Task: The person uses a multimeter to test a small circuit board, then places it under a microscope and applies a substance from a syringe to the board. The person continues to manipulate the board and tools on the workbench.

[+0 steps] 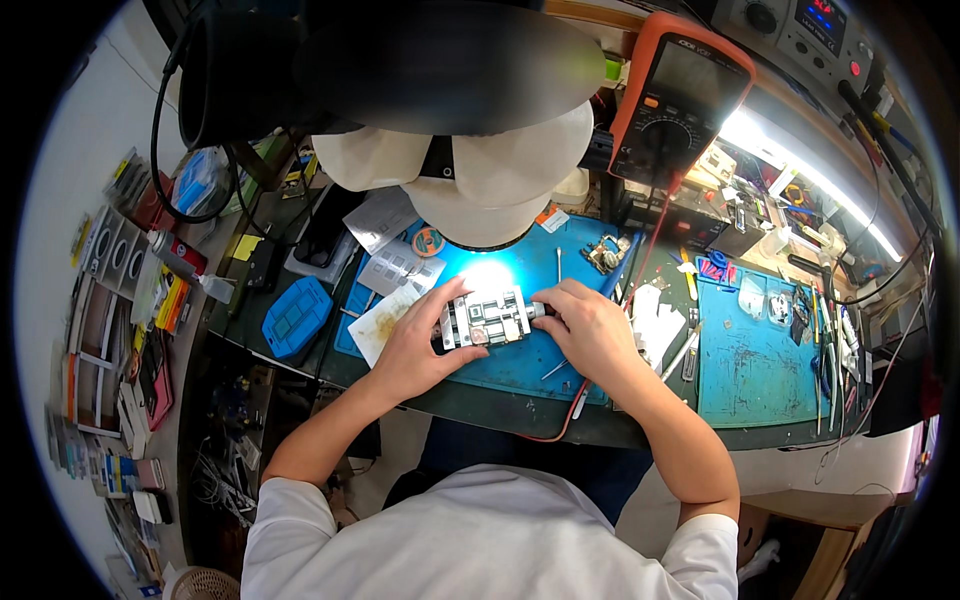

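Under the lit white microscope [470, 195], a metal clamping fixture [487, 318] lies on the blue work mat [500, 375]. A small chip or board piece seems to sit in its middle, too small to make out. My left hand [425, 335] grips the fixture's left end, thumb along the near edge and fingers on the far side. At the right end, my right hand [585, 325] pinches the round knob [537, 310] between thumb and fingers. A white-tipped swab [559, 265] lies on the mat beyond my right hand.
An orange multimeter [680, 100] stands at the back right, its red lead [650, 240] running down across the bench. To the right, a second blue mat [755, 360] bears tweezers and tools. A blue octagonal holder [297, 316] and stained paper [385, 322] lie to the left.
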{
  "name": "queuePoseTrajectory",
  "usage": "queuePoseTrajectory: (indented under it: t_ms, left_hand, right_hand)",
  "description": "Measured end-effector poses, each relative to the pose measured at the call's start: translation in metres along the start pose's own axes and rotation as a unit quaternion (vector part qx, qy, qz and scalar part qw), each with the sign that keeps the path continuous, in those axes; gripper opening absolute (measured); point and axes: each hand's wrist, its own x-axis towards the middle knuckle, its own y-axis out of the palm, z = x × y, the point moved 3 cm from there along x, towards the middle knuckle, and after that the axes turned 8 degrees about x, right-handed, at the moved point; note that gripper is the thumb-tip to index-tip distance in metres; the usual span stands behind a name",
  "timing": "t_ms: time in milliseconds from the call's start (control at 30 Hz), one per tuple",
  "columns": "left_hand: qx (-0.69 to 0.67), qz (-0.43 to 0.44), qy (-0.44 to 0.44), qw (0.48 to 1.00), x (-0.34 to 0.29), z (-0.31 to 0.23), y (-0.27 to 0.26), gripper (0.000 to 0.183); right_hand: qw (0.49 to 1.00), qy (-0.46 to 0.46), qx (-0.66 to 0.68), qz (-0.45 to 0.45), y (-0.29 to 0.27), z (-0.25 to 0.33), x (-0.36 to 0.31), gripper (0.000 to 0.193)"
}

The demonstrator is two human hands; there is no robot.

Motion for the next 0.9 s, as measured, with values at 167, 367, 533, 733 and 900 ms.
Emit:
queuePoseTrajectory:
  t_ms: [167, 367, 533, 733, 900]
  left_hand:
    - [-0.014, 0.014, -0.009, 1.0, 0.001, 0.0, -0.002, 0.097]
    - [0.058, 0.022, -0.009, 0.998, -0.002, -0.007, -0.01, 0.097]
    - [0.086, 0.017, 0.007, 0.996, 0.004, -0.002, -0.015, 0.096]
    - [0.056, 0.039, 0.01, 0.998, 0.035, 0.007, -0.024, 0.09]
    - [0.049, 0.081, -0.024, 0.995, 0.048, 0.012, -0.028, 0.087]
  right_hand:
    - [1.0, -0.002, 0.003, -0.002, 0.0, -0.001, 0.001, 0.022]
    - [1.0, 0.012, 0.007, 0.004, -0.003, 0.003, 0.001, 0.021]
    - [0.999, 0.033, 0.009, 0.004, -0.001, 0.001, 0.0, 0.022]
    - [0.999, 0.029, -0.005, -0.04, 0.003, 0.001, 0.008, 0.022]
    - [0.998, 0.023, -0.033, -0.054, 0.006, -0.001, 0.018, 0.022]
